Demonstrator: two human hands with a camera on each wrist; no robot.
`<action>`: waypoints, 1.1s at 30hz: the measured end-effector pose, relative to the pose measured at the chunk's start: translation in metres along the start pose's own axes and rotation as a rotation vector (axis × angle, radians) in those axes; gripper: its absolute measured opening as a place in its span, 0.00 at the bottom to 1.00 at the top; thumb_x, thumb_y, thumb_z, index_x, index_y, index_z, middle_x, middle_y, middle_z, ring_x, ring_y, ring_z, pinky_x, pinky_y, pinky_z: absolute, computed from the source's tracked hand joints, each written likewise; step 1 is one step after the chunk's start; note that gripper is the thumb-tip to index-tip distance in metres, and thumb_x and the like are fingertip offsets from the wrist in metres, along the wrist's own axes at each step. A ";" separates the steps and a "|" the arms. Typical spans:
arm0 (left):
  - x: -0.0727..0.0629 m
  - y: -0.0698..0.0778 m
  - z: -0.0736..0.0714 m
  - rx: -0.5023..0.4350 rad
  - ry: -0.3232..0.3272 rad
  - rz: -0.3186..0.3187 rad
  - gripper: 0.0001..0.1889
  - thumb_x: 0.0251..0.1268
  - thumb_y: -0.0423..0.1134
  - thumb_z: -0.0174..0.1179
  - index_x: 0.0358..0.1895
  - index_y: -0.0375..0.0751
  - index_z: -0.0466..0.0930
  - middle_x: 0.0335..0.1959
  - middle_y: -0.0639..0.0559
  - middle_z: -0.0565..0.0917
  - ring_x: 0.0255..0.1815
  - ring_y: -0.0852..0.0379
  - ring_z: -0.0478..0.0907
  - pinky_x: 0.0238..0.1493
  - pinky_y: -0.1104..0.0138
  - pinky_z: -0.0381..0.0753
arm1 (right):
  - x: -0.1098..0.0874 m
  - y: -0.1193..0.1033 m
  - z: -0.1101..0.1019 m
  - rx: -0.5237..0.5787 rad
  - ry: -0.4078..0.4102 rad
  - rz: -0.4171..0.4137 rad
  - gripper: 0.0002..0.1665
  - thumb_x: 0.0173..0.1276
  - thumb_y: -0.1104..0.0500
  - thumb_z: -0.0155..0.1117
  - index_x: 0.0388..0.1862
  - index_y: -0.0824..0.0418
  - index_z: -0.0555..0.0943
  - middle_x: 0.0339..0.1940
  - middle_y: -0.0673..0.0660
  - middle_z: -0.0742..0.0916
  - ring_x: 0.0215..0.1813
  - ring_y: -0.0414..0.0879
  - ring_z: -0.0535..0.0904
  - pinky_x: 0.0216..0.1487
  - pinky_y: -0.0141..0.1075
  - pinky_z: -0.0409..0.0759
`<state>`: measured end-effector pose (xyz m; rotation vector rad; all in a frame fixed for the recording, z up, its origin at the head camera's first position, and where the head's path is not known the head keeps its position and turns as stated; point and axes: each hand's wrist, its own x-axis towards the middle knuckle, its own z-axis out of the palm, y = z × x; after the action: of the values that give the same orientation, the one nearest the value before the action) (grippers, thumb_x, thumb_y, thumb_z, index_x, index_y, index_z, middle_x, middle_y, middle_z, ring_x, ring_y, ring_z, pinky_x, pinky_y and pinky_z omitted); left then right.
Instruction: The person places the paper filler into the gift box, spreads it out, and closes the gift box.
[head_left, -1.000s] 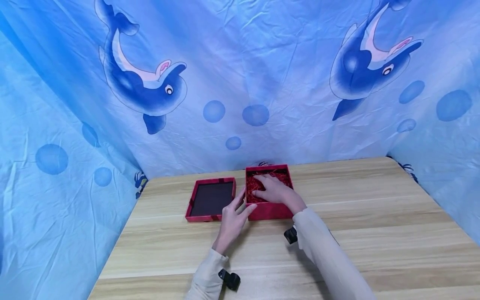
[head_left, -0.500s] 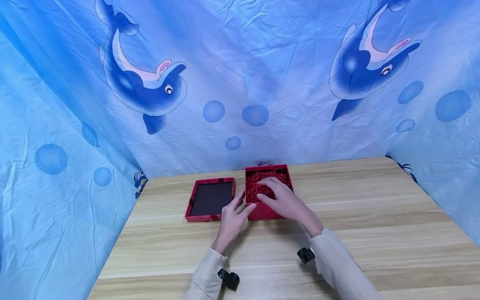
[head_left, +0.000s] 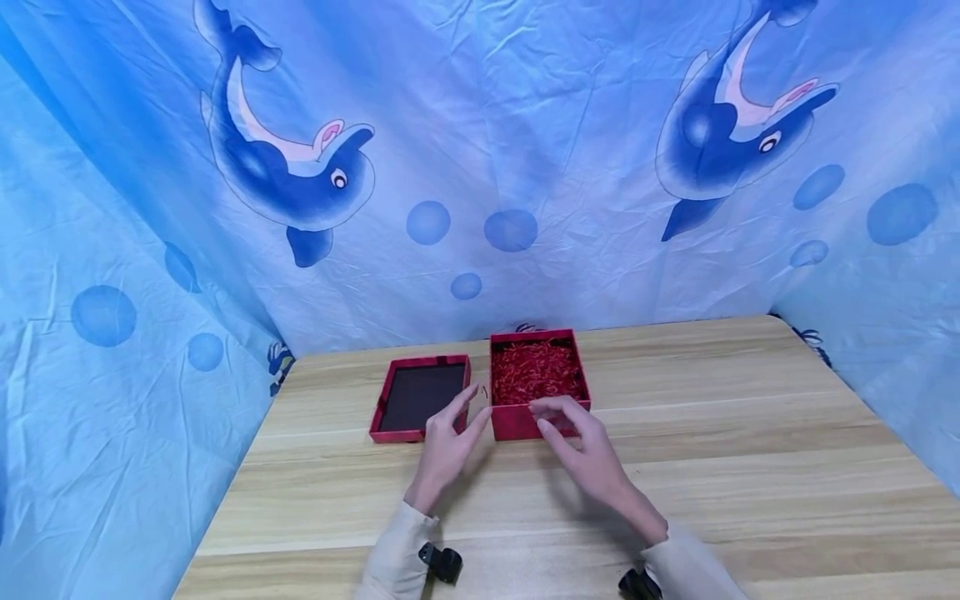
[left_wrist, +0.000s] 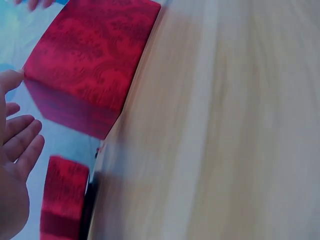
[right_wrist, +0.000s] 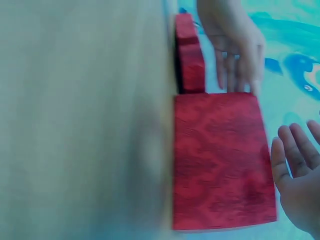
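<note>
A red patterned gift box (head_left: 516,423) stands uncovered at the back middle of the table, filled with red shredded paper (head_left: 536,372). To its left the red lid (head_left: 381,414) lies upturned, dark inside facing up. My left hand (head_left: 444,446) is between lid and box, fingers spread, its thumb tip right at the box's front left corner. In front of the box hovers my right hand (head_left: 588,454), fingers loosely bent, overlapping the front wall in the head view. Nothing is in either hand. From the right wrist view, the right palm (right_wrist: 302,182) faces the box's front.
The wooden table (head_left: 720,433) reaches back to a blue cloth backdrop (head_left: 600,275) printed with dolphins. A small dark strand (head_left: 484,392) shows between box and lid. Black wrist cameras (head_left: 441,563) sit on both sleeves.
My right hand has come out of the box, back toward me, uncovering the shredded paper. The left hand has drawn back slightly from the box's left side. Box and lid stay put.
</note>
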<state>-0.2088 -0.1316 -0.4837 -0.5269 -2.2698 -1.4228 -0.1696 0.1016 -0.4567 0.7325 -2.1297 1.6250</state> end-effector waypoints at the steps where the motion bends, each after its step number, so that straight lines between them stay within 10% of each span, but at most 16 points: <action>1: -0.001 -0.001 -0.003 0.010 0.012 0.025 0.24 0.72 0.38 0.67 0.68 0.38 0.79 0.63 0.42 0.83 0.59 0.38 0.82 0.62 0.47 0.79 | -0.003 0.002 0.001 0.007 0.001 0.018 0.15 0.76 0.69 0.62 0.59 0.62 0.82 0.52 0.60 0.87 0.52 0.48 0.84 0.52 0.35 0.84; 10: -0.014 -0.011 -0.035 0.103 0.117 0.101 0.24 0.68 0.32 0.70 0.66 0.36 0.81 0.63 0.44 0.83 0.58 0.43 0.84 0.64 0.74 0.73 | -0.016 0.011 0.017 0.078 0.006 0.046 0.24 0.74 0.69 0.65 0.67 0.65 0.78 0.56 0.63 0.86 0.54 0.60 0.83 0.50 0.39 0.86; 16: -0.023 -0.022 -0.056 0.142 0.177 0.144 0.24 0.66 0.27 0.69 0.65 0.35 0.81 0.63 0.43 0.83 0.59 0.42 0.83 0.63 0.76 0.73 | -0.019 0.013 0.026 0.093 0.002 0.053 0.26 0.73 0.69 0.67 0.69 0.64 0.77 0.59 0.63 0.85 0.57 0.64 0.82 0.53 0.44 0.86; 33: -0.040 -0.037 -0.099 0.182 0.232 -0.090 0.24 0.69 0.33 0.69 0.67 0.33 0.79 0.65 0.45 0.82 0.67 0.47 0.75 0.65 0.82 0.65 | -0.019 0.013 0.060 0.144 -0.049 0.090 0.28 0.71 0.68 0.69 0.68 0.67 0.76 0.63 0.66 0.83 0.61 0.63 0.80 0.57 0.53 0.83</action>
<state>-0.1800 -0.2405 -0.4934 -0.1937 -2.2282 -1.2304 -0.1606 0.0498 -0.4944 0.7359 -2.1242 1.8415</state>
